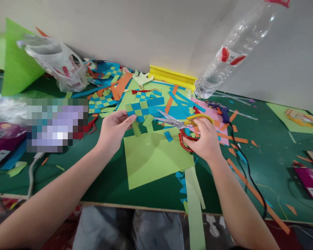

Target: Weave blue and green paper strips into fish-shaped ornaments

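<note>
2 forearms (65, 191): left hand (111, 131) pinches woven paper (143, 111), right hand (205, 140) holds scissors (182, 124); bottle (232, 55) and bag (58, 64), contents unclear.

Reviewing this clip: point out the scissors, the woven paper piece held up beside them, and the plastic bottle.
Scissors (180, 124): head view, at the pivot.
Woven paper piece (143, 110): head view, on its checkered part.
Plastic bottle (231, 57): head view, on its label.
</note>
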Tool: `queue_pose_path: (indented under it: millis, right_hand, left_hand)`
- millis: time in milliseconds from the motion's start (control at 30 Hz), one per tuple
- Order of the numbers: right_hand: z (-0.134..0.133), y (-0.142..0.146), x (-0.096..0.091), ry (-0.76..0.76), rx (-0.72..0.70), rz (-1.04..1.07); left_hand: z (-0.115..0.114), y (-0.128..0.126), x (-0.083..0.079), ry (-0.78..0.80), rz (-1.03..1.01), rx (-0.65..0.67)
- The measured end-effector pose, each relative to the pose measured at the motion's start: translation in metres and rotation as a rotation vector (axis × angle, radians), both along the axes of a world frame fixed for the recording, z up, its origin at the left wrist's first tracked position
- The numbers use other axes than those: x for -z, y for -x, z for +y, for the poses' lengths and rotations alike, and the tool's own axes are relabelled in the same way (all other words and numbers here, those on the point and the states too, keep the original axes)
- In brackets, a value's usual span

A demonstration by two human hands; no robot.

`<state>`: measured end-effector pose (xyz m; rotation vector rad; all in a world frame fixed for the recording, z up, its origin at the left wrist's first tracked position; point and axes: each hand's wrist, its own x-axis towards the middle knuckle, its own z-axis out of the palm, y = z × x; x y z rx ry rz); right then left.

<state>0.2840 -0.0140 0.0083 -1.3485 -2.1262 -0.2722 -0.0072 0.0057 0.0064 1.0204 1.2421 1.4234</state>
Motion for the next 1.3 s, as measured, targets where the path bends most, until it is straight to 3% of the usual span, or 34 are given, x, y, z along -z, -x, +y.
queue_pose_path:
  millis: [1033, 1300]
  right_hand:
    - [-0.0015, 0.0049, 0.0027, 0.061, -0.061, 0.087]
    - [-0.0026, 0.0062, 0.0046, 0.055, -0.081, 0.084]
  left_hand:
    - [-0.0002, -0.0009, -0.0004, -0.026, -0.063, -0.035]
    - [-0.002, -0.0034, 0.0003, -0.046, -0.062, 0.027]
